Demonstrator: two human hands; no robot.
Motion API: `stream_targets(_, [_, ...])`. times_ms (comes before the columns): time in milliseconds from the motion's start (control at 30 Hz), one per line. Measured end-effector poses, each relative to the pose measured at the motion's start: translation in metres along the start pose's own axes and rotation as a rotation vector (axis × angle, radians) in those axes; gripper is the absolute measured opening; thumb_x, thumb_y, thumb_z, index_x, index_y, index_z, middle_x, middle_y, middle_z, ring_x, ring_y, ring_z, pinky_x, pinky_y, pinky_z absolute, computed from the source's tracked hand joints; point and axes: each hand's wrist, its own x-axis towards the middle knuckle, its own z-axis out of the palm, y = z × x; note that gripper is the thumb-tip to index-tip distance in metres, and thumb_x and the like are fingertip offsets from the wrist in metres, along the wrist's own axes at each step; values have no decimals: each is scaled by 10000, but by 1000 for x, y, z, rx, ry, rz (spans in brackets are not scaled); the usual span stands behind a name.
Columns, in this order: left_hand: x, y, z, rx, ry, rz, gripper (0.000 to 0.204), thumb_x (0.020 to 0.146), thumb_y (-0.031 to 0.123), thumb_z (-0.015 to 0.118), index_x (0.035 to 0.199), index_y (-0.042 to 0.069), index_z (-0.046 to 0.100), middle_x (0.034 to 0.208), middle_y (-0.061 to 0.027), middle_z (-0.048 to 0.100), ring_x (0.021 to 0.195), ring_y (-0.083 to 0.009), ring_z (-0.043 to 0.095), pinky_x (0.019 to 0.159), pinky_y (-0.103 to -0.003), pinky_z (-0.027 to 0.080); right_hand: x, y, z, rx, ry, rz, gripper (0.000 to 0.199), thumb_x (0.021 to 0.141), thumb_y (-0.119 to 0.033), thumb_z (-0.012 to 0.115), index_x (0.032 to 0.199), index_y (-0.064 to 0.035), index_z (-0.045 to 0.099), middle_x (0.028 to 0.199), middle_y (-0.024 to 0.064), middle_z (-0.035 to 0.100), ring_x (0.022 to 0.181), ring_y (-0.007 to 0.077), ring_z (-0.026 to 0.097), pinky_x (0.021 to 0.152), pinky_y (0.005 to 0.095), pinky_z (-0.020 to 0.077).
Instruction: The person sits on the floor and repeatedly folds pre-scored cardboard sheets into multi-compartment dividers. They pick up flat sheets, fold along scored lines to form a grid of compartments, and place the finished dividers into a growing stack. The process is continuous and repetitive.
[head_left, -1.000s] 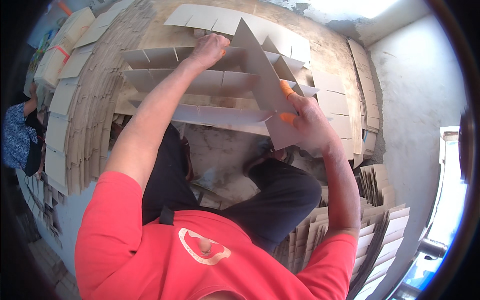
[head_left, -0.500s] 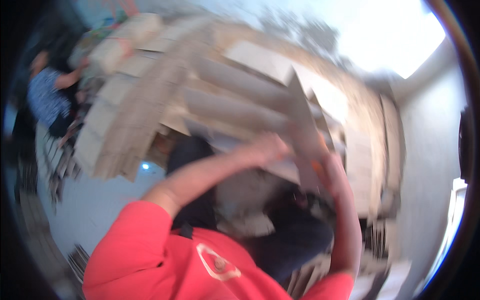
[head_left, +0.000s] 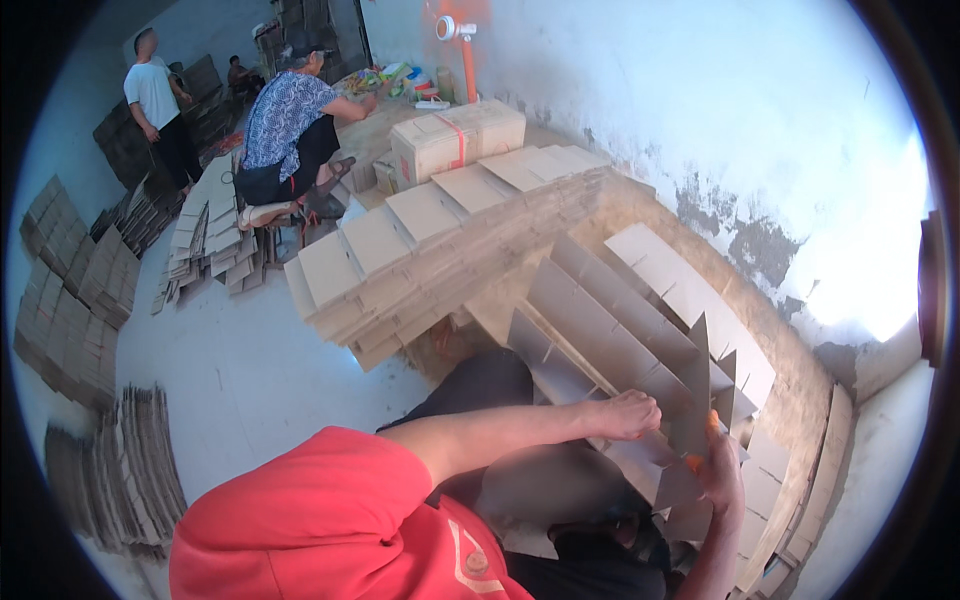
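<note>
In front of me stands a partly assembled grid of grey-brown cardboard divider strips (head_left: 610,315), long slotted strips set on edge side by side. My right hand (head_left: 722,475), with orange covers on some fingertips, grips a cardboard divider strip (head_left: 692,385) that stands across the grid's near right end. My left hand (head_left: 628,415) is curled closed at the near end of the long strips, left of the crosswise strip. What its fingers hold, if anything, is hidden.
Overlapping stacks of flat cardboard (head_left: 430,250) lie beyond, with a taped carton (head_left: 460,140) behind them. A patterned-shirt co-worker (head_left: 290,120) sits at the far left; another person (head_left: 155,100) stands behind. More cardboard bundles (head_left: 115,470) line the left. A peeling wall (head_left: 740,230) rises at right.
The view has swung, so the grid and both hands sit farther right and lower, and the blur has cleared. My right hand still grips the crosswise strip; my left hand stays beside it.
</note>
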Motion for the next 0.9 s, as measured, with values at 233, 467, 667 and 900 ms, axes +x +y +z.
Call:
stream_targets(233, [4,-2,8,-46,-57,-36,79,655,123,610,637,47,601,675,-198,614,640,-388,617,600,-476,498,-29,56,56,-115,168,-109,499,833,-86,596,1305,-5,455,940,291,617,849,407,597,723,471,468])
stream_targets(467, [0,17,-28,-67,53,-14,421,736,255,773,1034,-20,662,924,-146,682,857,-304,618,768,-394,499,-102,154,12,-464,1063,490,619,818,-363,743,1281,1,553,747,107,642,647,218,614,598,350,483])
stream_targets(667, [-15,3,-48,34,1,-107,458,723,246,778,1053,-48,658,936,-156,685,834,-292,610,762,-388,495,-148,205,48,-688,356,844,649,772,-509,710,1115,20,556,1102,178,592,1067,373,545,837,469,482])
stream_targets(900, [-29,-8,-66,27,30,-136,414,735,244,768,1019,-40,668,906,-146,685,814,-286,603,745,-388,484,-149,259,20,-461,469,440,180,791,-121,670,747,33,589,757,258,607,770,447,591,703,502,471])
